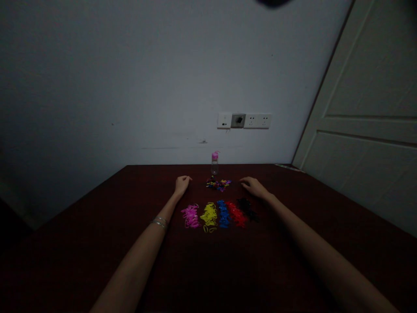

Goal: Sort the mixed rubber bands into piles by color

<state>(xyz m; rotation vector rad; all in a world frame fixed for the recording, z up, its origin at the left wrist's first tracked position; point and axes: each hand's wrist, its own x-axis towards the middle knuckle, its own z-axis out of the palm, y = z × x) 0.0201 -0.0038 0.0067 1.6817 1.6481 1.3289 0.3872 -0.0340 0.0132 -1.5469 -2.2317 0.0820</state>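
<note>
"Grip?"
"Left hand (182, 185) curled, can't tell if holding anything; right hand (255, 188) loosely parted, seemingly bare. Mixed pile (223, 184) between them, near the table's (208, 269) far edge."
"Risk?"
"Right forearm (302, 230) dragging could scatter the black pile (246, 208)."

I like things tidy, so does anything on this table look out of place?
Slightly: two yellow loops stray at the near edge of the yellow pile; the heap near the bottle mixes colours, unlike the all-blue pile.

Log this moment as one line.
left hand: left of mixed pile; right hand: right of it, nearer; near side: pink pile, yellow pile, blue pile, red pile, black pile; far side: pink-capped bottle
</note>
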